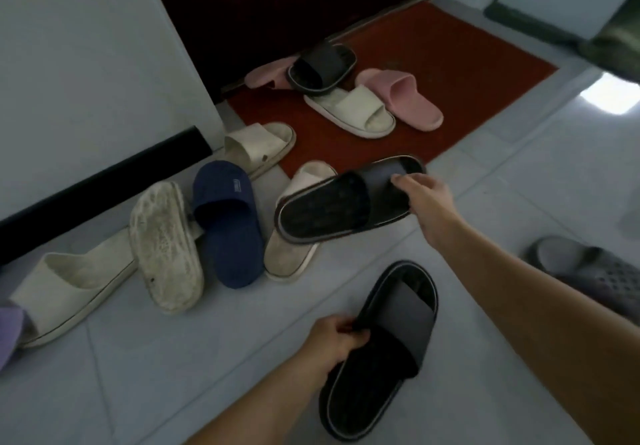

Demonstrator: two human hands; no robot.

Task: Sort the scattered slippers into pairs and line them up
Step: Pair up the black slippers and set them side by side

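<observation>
We see the left hand (337, 340) gripping the nearest black slipper (381, 358) at its left edge beside the strap; the fingers are curled round the rim. This slipper lies on the pale tiled floor (173, 375), toe pointing away and to the right. The right hand (427, 198) grips a second black slipper (332, 209) at its edge near the strap, fingers clamped on the rim; this slipper sits crosswise over a cream slipper (294, 247) at the near edge of the red mat (467, 74); we cannot tell whether it rests on the cream one or is held just above it. A third black slipper (322, 67) lies on the mat by the dark door (277, 1), overlapping a pink slipper (266, 75); a second pink slipper (405, 101) and another cream slipper (349, 112) lie just beside it. To the left, a navy slipper (228, 230) lies beside an overturned cream slipper (166, 247), sole up.
</observation>
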